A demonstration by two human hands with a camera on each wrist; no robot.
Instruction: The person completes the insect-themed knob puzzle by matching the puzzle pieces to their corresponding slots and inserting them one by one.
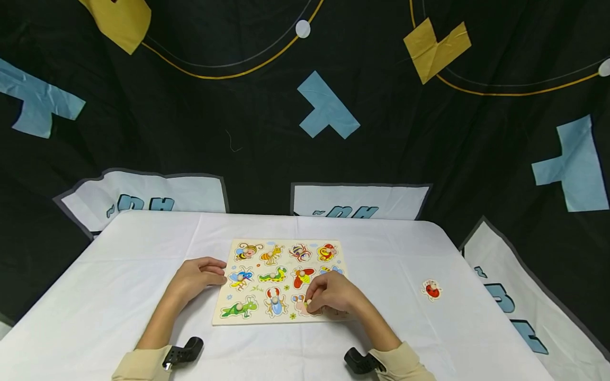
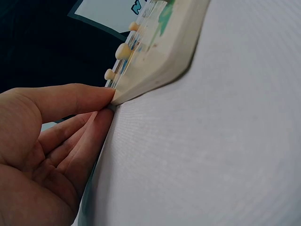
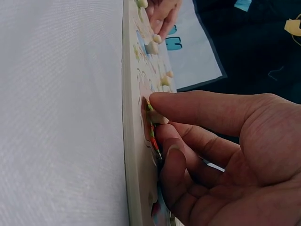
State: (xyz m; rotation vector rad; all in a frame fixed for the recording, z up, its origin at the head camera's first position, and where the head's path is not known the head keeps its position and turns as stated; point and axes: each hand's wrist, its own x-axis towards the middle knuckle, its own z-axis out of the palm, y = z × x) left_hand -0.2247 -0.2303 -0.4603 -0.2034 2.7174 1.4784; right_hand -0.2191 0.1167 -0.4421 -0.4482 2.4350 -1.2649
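A wooden peg puzzle board (image 1: 257,319) with colourful insect pictures and round knobs lies on the white table. At its left edge, my left hand (image 1: 196,278) rests with fingers fairly straight; in the left wrist view, the thumb (image 2: 80,100) touches the board's edge. My right hand (image 1: 335,292) is over the lower right part of the board. It pinches a puzzle piece (image 3: 153,134) with green and red along its edge, close against the board by the snail picture (image 1: 299,305). My fingers hide most of that piece and the pictures beneath.
To the right of the board, a red ladybug piece (image 1: 432,289) lies alone on the white tablecloth (image 1: 391,328). Beyond the table's far edge hangs a black cloth (image 1: 257,132) with blue, yellow and white shapes.
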